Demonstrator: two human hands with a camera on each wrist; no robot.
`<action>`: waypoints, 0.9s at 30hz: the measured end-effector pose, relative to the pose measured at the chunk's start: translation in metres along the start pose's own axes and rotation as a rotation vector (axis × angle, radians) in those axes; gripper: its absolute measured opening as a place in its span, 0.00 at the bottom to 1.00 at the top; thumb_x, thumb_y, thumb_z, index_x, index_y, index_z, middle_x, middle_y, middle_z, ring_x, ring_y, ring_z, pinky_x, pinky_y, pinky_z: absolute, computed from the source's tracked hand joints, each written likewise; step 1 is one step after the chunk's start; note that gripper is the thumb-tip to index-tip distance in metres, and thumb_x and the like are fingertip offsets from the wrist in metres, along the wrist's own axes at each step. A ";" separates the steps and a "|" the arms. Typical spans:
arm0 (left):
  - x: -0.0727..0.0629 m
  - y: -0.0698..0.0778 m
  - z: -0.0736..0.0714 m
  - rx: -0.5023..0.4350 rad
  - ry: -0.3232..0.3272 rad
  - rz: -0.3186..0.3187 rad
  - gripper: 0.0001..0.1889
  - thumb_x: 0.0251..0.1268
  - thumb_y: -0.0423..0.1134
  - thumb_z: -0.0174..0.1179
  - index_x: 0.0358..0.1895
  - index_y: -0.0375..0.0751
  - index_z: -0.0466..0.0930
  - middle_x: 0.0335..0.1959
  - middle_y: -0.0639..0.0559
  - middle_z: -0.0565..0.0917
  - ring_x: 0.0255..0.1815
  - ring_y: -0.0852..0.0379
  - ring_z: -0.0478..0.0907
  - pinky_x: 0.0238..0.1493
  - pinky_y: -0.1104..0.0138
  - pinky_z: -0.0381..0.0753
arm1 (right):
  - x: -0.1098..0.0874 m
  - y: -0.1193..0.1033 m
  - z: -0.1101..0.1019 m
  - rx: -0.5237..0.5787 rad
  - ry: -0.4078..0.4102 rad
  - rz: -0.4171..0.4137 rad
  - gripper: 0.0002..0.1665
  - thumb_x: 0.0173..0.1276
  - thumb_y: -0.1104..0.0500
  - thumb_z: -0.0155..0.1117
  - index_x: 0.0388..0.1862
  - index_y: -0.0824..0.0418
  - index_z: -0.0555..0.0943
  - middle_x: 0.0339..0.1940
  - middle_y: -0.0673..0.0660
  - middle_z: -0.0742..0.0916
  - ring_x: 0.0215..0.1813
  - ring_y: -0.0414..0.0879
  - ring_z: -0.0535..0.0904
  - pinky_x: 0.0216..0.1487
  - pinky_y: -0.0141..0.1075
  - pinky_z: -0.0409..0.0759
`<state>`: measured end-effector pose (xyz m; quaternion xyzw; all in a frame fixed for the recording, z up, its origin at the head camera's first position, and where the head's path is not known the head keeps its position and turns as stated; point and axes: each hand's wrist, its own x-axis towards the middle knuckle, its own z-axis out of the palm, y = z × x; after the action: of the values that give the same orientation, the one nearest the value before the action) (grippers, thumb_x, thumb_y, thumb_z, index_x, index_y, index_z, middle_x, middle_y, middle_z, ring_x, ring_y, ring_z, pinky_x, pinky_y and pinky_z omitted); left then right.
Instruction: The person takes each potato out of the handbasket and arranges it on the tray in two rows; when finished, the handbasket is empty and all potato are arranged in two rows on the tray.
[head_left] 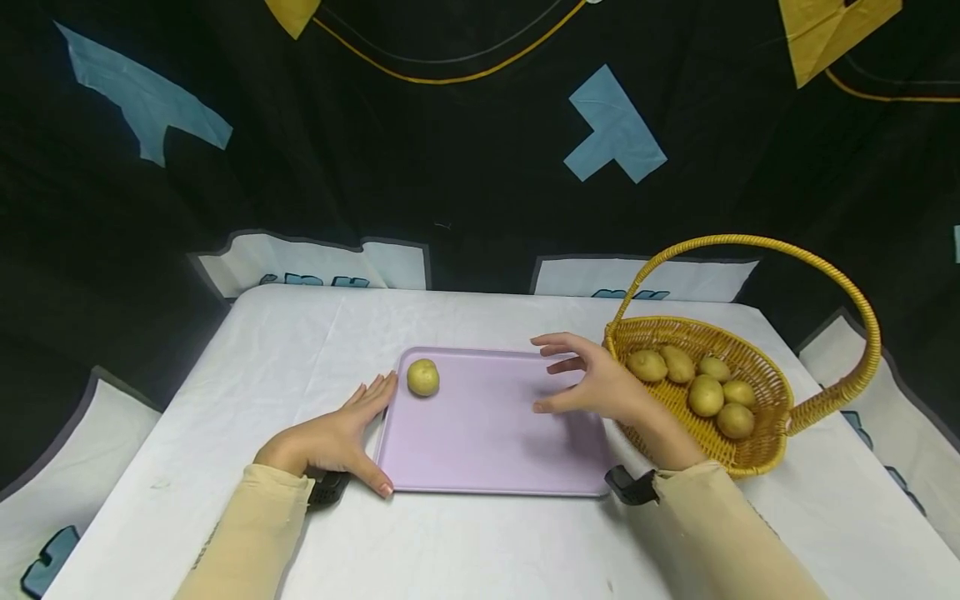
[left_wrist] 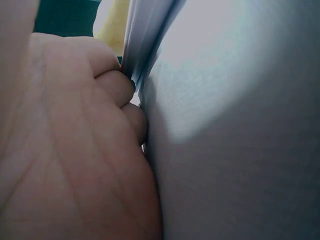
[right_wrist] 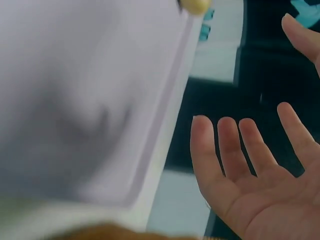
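While the left hand (head_left: 335,439), fingers straight, touches the left edge of a lilac rectangular tray (head_left: 472,442), the empty right hand (head_left: 597,383), fingers parted, hovers above its right side; one round yellow potato (head_left: 423,377), tray's far left; yellow wicker basket (head_left: 767,408), right.

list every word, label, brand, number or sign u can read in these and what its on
No text can be read for certain.
Blue lettering on the white backdrop panels: partly hidden behind the table, unreadable.
Faint print on the left sleeve and right sleeve: too small to read.
I see no writing on the tray, basket or potatoes.
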<state>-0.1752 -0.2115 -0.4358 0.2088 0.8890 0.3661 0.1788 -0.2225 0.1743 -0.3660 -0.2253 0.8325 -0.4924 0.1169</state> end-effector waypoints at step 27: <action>0.001 -0.001 0.000 0.001 0.007 -0.001 0.82 0.24 0.57 0.86 0.82 0.36 0.34 0.81 0.34 0.34 0.78 0.30 0.27 0.73 0.35 0.34 | -0.056 0.025 -0.121 -0.054 -0.278 0.122 0.37 0.56 0.64 0.79 0.64 0.68 0.76 0.64 0.72 0.76 0.59 0.65 0.78 0.57 0.42 0.81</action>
<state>-0.1761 -0.2115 -0.4370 0.2074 0.8899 0.3663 0.1759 -0.2303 0.3046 -0.3306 -0.2435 0.8334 -0.4259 0.2546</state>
